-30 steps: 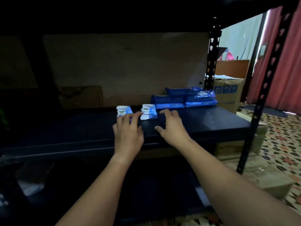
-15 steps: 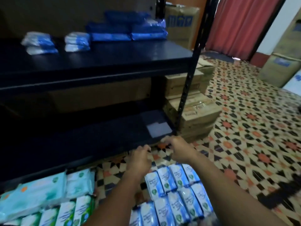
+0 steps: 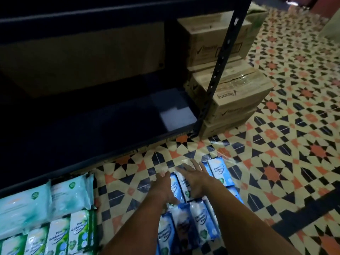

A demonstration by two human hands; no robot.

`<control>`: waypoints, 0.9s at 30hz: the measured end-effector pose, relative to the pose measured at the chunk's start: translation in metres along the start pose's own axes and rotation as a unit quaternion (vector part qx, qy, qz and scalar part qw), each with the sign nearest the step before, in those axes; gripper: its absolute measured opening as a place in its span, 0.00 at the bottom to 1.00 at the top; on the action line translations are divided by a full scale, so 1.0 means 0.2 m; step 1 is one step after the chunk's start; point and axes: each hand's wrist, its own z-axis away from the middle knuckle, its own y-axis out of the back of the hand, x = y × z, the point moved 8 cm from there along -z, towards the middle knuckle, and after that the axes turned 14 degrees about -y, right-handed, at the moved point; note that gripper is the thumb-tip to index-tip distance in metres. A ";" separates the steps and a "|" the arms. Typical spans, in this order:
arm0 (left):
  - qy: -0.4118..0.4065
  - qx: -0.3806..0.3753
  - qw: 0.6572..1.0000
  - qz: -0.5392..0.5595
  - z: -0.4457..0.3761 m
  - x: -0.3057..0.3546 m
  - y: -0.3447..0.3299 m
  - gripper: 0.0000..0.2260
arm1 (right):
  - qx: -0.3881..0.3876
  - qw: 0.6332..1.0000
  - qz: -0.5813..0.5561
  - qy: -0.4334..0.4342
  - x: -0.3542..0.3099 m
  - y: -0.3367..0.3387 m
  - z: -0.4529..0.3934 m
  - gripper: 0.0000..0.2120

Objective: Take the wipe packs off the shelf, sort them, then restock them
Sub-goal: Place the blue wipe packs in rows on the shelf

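Several blue and white wipe packs [image 3: 199, 221] lie in rows on the tiled floor in front of a dark shelf unit [image 3: 92, 129]. Both hands reach down over the far row. My left hand [image 3: 162, 186] hovers at the row's left end with fingers stretched out. My right hand [image 3: 194, 176] lies flat with spread fingers on top of the packs. One blue pack [image 3: 219, 171] shows just right of it. Green and white wipe packs [image 3: 77, 230] and pale teal packs [image 3: 70, 194] lie at the lower left.
The black shelf post [image 3: 217, 70] stands at the unit's front right corner. Stacked cardboard boxes [image 3: 237, 100] sit right behind it. A pale sheet [image 3: 176, 115] lies on the bottom shelf. Patterned floor tiles [image 3: 285, 144] stretch to the right.
My view dropped from the upper shelf to the floor. Both hands came off the shelf and moved down onto the blue packs on the floor.
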 end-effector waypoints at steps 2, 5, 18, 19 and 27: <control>0.007 0.000 1.000 -0.014 -0.02 -0.01 0.00 0.55 | -0.001 1.000 0.022 0.004 -0.02 -0.01 -0.05 0.52; 0.015 0.006 1.000 -0.025 -0.04 -0.02 0.00 0.55 | 0.009 0.998 0.067 0.001 -0.05 0.01 -0.09 0.53; -0.046 0.040 0.993 0.096 0.02 0.03 0.08 0.46 | 0.010 0.997 0.074 -0.024 -0.10 0.13 -0.05 0.39; -0.057 0.053 0.992 0.098 0.06 0.05 0.12 0.46 | 0.007 0.998 0.051 -0.022 -0.10 0.16 -0.02 0.39; -0.182 0.174 0.966 0.066 0.45 0.31 0.63 0.25 | 0.095 0.994 -0.050 -0.023 -0.14 0.72 0.33 0.26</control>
